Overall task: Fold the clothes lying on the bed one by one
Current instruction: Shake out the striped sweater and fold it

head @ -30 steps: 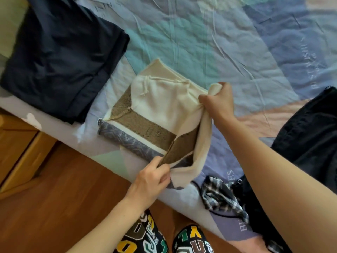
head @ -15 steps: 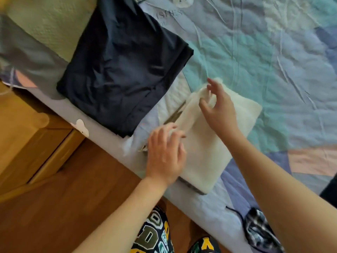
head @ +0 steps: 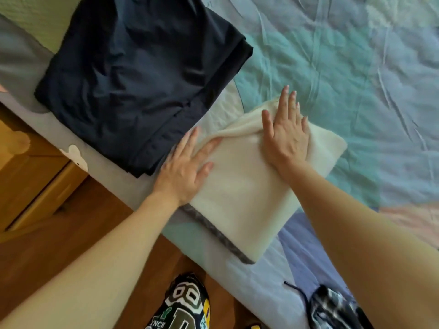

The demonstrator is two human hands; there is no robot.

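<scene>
L hand [head: 184,168] lies flat, fingers straight and slightly spread, palm down on the left edge of the cream folded garment [head: 249,193]; it grips nothing, only presses. R hand [head: 286,134] likewise flat and open, fingers pointing far, resting on the far part of the same garment near a soft ridge of cloth that runs between the two hands. Garment sits near the near edge of the bed [head: 344,67], folded to a rough rectangle, w/ a grey patterned strip [head: 213,230] showing along its near-left border. Judgement: fabric looks thick and soft, fleece- or knit-like, light, not slippery; it should hold a fold under light pressure but will bulge where layers stack, hence the ridge. Best hold for lifting is prob. both hands under the long sides, or a pinch at two adjacent corners thru all layers so the fold does not open. Just left of it, touching or nearly so, lies a dark navy folded garment [head: 142,79], thinner and smoother-looking, likely more prone to sliding. Near right, a plaid black-and-white cloth [head: 332,307] w/ a dark cord hangs at the bed edge, partly hidden by the R forearm; appears unfolded. Below: wooden floor [head: 71,233], wooden cabinet [head: 31,176] at left, patterned trouser leg [head: 185,305] at bottom.
</scene>
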